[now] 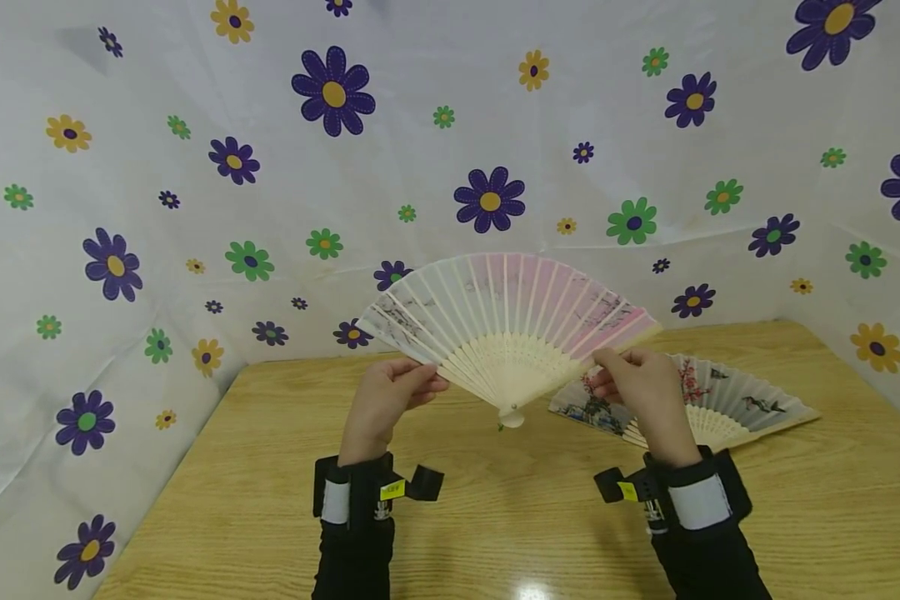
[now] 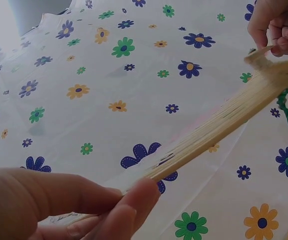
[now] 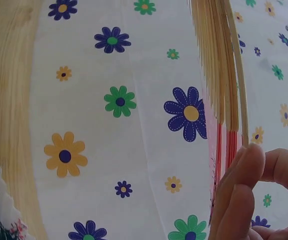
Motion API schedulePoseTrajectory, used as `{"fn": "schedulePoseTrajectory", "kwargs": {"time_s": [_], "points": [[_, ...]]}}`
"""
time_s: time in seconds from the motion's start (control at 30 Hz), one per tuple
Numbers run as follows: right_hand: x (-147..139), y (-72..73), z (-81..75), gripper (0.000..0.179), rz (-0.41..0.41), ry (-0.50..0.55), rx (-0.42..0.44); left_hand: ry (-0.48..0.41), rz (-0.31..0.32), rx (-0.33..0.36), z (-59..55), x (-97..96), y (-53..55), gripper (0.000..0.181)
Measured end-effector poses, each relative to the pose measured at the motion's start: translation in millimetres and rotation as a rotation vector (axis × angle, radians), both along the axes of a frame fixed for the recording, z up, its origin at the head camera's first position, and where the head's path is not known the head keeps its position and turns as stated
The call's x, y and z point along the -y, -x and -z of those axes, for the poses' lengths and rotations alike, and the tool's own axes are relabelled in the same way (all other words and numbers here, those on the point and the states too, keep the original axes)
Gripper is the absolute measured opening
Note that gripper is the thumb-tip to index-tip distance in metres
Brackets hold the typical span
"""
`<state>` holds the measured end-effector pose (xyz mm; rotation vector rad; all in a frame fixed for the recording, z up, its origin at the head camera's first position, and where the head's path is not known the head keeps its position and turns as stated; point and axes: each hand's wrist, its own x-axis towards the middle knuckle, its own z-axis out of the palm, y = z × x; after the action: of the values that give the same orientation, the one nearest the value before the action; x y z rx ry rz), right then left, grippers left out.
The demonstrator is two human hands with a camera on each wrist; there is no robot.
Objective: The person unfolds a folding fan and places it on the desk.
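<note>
Spread wide above the table is a folding fan, its leaf fading from pale grey-white at left to pink at right, with pale slatted ribs. My left hand pinches its left outer edge between thumb and fingers. At the opposite outer rib, my right hand pinches the pink side. The ribs meet at a pivot at the bottom, where a green cord hangs. Seen edge-on in the right wrist view, the ribs run down to my right fingertips.
A second open fan, with red blossoms and dark birds, lies on the wooden table behind my right hand and partly hidden by it. A white cloth printed with purple, green and orange flowers hangs behind the table and along its sides.
</note>
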<state>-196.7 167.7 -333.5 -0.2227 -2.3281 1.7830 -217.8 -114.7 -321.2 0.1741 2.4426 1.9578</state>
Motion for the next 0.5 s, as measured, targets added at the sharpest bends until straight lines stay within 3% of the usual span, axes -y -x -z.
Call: {"fn": "schedulePoseTrajectory", "kwargs": {"time_s": [0.3,0.5], "points": [[0.0,1.5,4.2,0.034,-0.101,0.191,-0.032,-0.028,-0.027,0.008,-0.6,2.7,-0.6,0.025],[2.8,4.4,7.6,0.018,-0.137,0.374,-0.039,-0.026,-0.096,0.037,2.7,5.5,3.1,0.024]]}}
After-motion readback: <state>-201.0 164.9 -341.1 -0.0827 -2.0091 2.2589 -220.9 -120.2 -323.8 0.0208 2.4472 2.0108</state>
